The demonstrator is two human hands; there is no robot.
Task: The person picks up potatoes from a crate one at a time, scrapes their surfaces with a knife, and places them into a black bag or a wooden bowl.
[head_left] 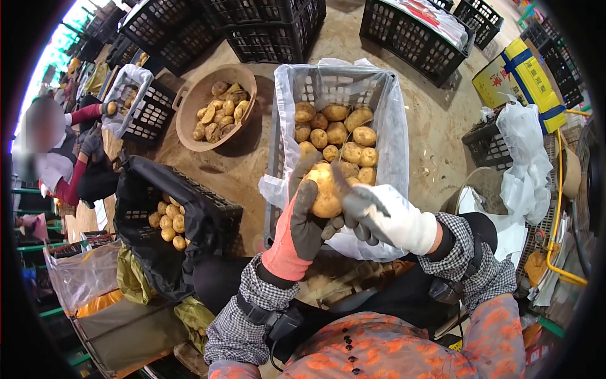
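So, both hands are on one potato (323, 192), held up in front of the chest, just over the near edge of the lined crate (334, 88) that's already got a pile of spuds in it.

The left hand (302, 224), in a red and grey glove, has it from the left and from underneath. The palm cups the lower side, and the fingers (303, 172) wrap up and around the far-left edge, clamped on firmly.

The right hand (382, 218), in a white and grey glove, comes in from the right. Its fingers (353, 197) are curled onto the right flank, with one grey tip laid across the front face. I can't tell if there's anything small tucked in that hand as well.

The potato's long axis runs roughly up and down in the view, pointing away from the body toward the crate. It sits directly between the two sets of fingers. The left is the closer one and seems to carry most of it, while the right is more on the side.

Around it there's a tan basket (183, 120) of potatoes further out on the left. A black crate (208, 202) with a few more sits near the left knee. A co-worker (76, 158) in red sleeves is at the far left beside another lined crate.
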